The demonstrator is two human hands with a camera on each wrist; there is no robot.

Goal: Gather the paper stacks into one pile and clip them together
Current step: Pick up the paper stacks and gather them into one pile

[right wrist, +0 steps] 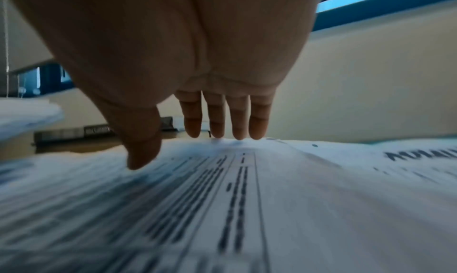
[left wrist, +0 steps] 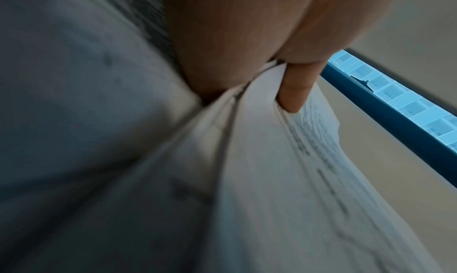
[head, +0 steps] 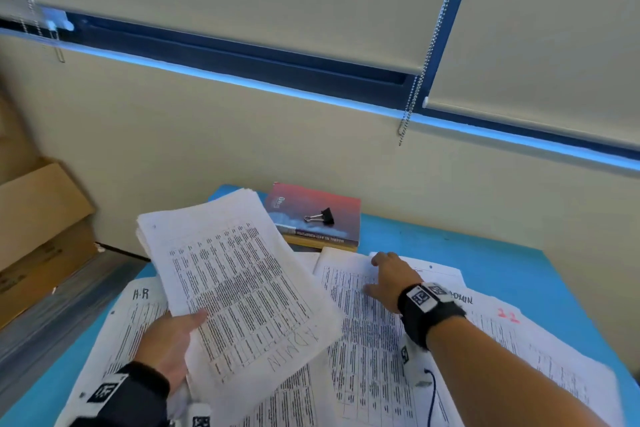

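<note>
My left hand (head: 173, 340) grips a thick stack of printed sheets (head: 239, 281) marked "ADMIN", lifted off the blue table (head: 485, 246); the left wrist view shows the thumb (left wrist: 295, 87) pinching the stack's edge (left wrist: 272, 160). My right hand (head: 391, 279) lies flat with straight fingers (right wrist: 217, 120) on a second printed stack (head: 367, 340) (right wrist: 247, 199) on the table. More sheets lie at the left, marked "H-R" (head: 135, 315), and at the right (head: 519, 329). A black binder clip (head: 322, 217) rests on a red book (head: 311, 215) at the back.
The table stands against a beige wall under a window with roller blinds and a hanging bead chain (head: 408, 114). Cardboard boxes (head: 38, 229) sit to the left of the table. Bare blue tabletop shows at the back right.
</note>
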